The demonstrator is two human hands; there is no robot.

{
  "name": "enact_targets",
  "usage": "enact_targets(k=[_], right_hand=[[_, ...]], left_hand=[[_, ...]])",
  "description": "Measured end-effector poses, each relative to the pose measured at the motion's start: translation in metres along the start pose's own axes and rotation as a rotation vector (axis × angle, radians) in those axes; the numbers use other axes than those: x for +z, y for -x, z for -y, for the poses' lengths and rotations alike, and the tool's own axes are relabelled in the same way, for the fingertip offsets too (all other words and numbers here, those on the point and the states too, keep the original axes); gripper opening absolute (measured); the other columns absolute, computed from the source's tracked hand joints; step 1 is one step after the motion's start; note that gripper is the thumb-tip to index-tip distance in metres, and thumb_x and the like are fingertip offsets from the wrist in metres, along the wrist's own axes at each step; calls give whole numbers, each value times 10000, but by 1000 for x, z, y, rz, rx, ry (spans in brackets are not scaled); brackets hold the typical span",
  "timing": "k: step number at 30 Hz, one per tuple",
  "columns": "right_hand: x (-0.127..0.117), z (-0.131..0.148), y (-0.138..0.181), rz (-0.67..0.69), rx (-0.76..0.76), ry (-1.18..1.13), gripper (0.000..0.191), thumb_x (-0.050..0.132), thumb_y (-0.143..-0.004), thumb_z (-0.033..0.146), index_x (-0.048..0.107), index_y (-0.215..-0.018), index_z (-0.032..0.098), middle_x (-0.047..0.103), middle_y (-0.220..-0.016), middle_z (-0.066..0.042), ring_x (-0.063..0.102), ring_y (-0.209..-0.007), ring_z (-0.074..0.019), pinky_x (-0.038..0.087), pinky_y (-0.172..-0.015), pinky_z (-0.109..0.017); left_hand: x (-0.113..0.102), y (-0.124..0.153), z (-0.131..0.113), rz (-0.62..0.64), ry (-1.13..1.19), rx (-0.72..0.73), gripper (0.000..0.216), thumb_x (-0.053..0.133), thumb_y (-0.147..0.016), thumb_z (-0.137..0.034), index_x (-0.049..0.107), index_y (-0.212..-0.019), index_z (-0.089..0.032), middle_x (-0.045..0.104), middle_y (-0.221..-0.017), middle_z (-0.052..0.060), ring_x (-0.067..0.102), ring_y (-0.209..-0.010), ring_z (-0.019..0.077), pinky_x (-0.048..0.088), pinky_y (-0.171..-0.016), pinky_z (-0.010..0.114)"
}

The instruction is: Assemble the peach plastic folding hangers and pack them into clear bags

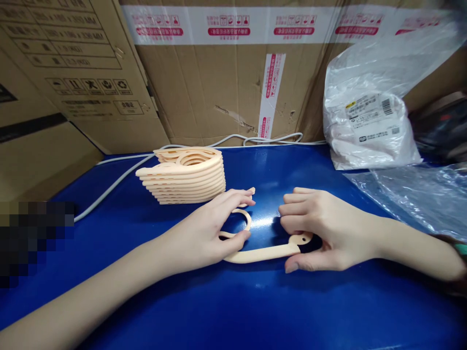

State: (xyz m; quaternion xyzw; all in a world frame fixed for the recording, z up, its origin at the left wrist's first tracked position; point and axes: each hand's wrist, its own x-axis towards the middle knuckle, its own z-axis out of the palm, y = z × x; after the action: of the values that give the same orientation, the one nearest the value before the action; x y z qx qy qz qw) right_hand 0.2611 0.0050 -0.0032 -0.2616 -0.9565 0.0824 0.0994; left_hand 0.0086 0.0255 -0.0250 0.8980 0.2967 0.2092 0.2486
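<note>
A cream plastic piece [268, 253] lies low over the blue table, with a long flat arm, an open ring and a rounded end with a small hole. My left hand [215, 226] reaches over its left part, thumb on the near side and fingers on the far side, gripping around the ring. At the other end, my right hand [321, 226] curls its fingers and thumb around the rounded tip; part of the grip is hidden. Behind my left hand stands a neat stack of similar cream pieces [186, 177], rings lined up.
Cardboard boxes [219, 92] wall off the back and left of the blue table [226, 311]. A white cable [120, 182] runs along the back. A labelled plastic bag [368, 121] sits at the back right, with clear plastic film [416, 194] before it.
</note>
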Motion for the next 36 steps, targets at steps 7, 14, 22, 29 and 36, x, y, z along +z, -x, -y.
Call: enact_targets(k=[7, 14, 22, 29, 36], right_hand=[[-12, 0, 1, 0, 35, 3, 290, 602, -892, 453, 603, -774, 188, 590, -920, -43, 489, -830, -187, 332, -801, -352], [-12, -4, 6, 13, 172, -3, 197, 599, -907, 389, 661, -852, 210, 515, -1286, -99, 526, -1121, -260, 423, -910, -402], [-11, -10, 13, -1, 185, -73, 136, 567, -920, 307, 701, -915, 283, 521, -1305, -66, 548, -1162, -267, 473, -928, -428], [-15, -7, 14, 53, 114, -74, 202, 531, -938, 257, 716, -981, 325, 518, -1333, -48, 478, -1270, -260, 461, -966, -419], [-22, 8, 8, 169, 171, -227, 264, 483, -919, 156, 707, -1011, 262, 559, -1303, -58, 510, -1276, -237, 473, -957, -327]], left_hand=[[2, -2, 3, -46, -67, 62, 336, 528, -924, -222, 498, -1256, -178, 517, -1405, 91, 483, -1315, 174, 406, -1097, 303], [4, 1, 1, -68, -162, 30, 343, 514, -926, -229, 498, -1265, -180, 490, -1428, 106, 469, -1325, 211, 423, -1087, 366], [6, 1, -3, -88, -230, 59, 330, 500, -935, -229, 505, -1255, -153, 505, -1403, 119, 475, -1317, 218, 434, -1079, 375], [7, 2, -6, -82, -238, 44, 354, 510, -930, -226, 492, -1278, -161, 492, -1418, 111, 477, -1313, 213, 441, -1076, 377], [9, 3, -5, -82, -243, 31, 338, 490, -950, -246, 479, -1280, -173, 484, -1426, 109, 468, -1327, 218, 455, -1060, 382]])
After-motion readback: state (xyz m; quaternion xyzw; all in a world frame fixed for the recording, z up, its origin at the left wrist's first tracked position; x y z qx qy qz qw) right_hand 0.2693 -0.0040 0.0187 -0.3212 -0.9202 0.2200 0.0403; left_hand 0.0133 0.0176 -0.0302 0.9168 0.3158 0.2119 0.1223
